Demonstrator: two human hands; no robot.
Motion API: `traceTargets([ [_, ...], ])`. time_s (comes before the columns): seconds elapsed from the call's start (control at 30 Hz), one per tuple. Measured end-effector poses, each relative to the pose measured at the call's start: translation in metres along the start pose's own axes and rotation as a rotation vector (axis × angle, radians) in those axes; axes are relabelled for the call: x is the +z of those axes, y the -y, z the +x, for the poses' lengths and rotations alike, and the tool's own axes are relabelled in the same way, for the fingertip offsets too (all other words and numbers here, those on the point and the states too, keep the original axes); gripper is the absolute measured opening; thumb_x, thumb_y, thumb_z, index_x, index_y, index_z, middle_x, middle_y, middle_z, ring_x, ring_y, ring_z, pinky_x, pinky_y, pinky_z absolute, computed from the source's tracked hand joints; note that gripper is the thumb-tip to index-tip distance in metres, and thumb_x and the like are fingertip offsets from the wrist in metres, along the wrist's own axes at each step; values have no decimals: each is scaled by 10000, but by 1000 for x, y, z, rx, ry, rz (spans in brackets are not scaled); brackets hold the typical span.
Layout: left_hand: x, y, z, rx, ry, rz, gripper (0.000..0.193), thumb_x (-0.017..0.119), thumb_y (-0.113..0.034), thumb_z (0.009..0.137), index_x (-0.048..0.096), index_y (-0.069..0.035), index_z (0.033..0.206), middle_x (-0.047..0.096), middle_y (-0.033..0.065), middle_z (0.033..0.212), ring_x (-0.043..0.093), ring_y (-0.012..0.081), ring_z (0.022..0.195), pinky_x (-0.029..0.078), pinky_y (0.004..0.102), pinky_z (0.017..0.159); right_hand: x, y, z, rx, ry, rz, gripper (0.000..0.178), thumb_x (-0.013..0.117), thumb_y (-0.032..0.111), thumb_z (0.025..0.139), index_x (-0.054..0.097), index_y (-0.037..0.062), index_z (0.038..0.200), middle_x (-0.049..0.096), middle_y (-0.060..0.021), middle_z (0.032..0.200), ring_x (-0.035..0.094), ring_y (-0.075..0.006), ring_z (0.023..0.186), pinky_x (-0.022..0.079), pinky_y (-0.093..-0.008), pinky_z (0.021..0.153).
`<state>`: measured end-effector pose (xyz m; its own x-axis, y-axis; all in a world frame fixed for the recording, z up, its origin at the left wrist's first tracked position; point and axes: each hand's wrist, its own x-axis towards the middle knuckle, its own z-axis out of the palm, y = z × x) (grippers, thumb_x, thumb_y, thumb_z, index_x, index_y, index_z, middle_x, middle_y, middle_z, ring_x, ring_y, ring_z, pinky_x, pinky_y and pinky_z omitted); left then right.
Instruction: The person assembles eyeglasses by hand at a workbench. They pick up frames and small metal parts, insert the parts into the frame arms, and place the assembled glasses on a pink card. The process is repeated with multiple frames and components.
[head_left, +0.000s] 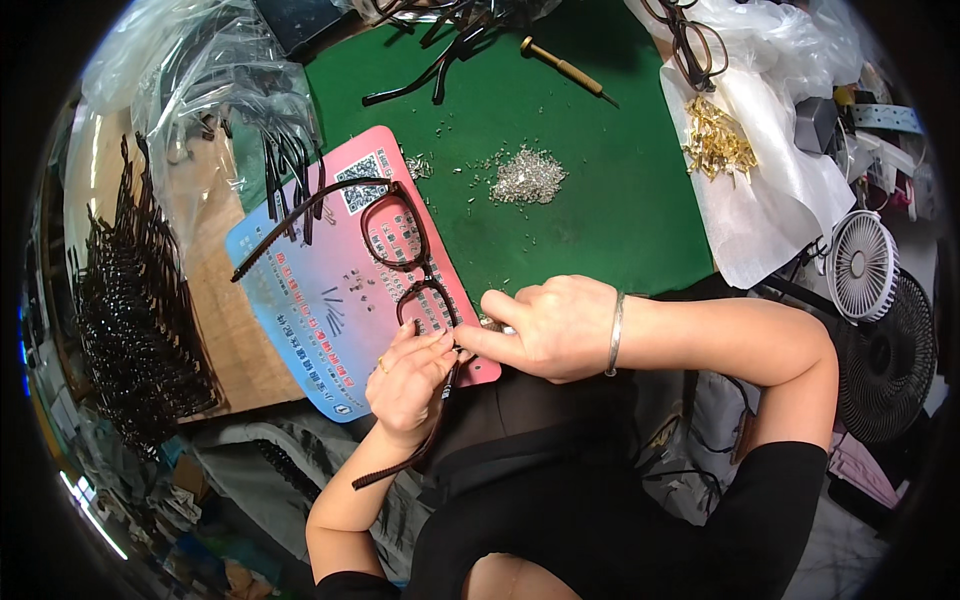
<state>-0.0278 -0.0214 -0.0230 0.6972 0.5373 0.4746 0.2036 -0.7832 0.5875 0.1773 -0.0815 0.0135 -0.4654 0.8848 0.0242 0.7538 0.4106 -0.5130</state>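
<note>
A dark-rimmed eyeglass frame (pixel 427 262) lies over a pink-and-blue printed mat, one temple stretching to the far left and the other bending down toward my lap. My left hand (pixel 408 382) is closed in a pinch on the frame's near corner, where rim and temple meet. At that same corner is the index fingertip of my right hand (pixel 560 328), its fingers curled. Something small and shiny shows under the right hand, but what it is remains hidden. The printed mat (pixel 300 300) lies partly under the frame.
On the green work surface (pixel 620 220) lies a heap of tiny silvery parts (pixel 528 176), with a brass-handled screwdriver (pixel 565 70) beyond. Gold-coloured parts (pixel 718 140) rest on white paper at right. Piled dark temples (pixel 135 320) stand left, near plastic bags (pixel 190 90). A small white fan (pixel 862 265) is far right.
</note>
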Motion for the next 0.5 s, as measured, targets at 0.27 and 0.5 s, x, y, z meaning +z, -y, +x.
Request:
traceTargets([
  [0.27,-11,-11,4,-67,1,-12,189,749,-40,645,633,-76,790,663,43,786,586,167,628,293,457,1025,-7,4,-10,47,-124,45,358,570,180,758,509,89,1098,496,-89,804,591,-193,535,484,-322,426],
  [0.5,-58,-27,41,-198,15,277,157,661,-15,618,595,-41,758,543,55,606,515,240,530,388,353,542,-12,2,-6,95,-68,119,338,609,201,789,511,83,1090,479,-77,841,586,-221,598,492,-331,470],
])
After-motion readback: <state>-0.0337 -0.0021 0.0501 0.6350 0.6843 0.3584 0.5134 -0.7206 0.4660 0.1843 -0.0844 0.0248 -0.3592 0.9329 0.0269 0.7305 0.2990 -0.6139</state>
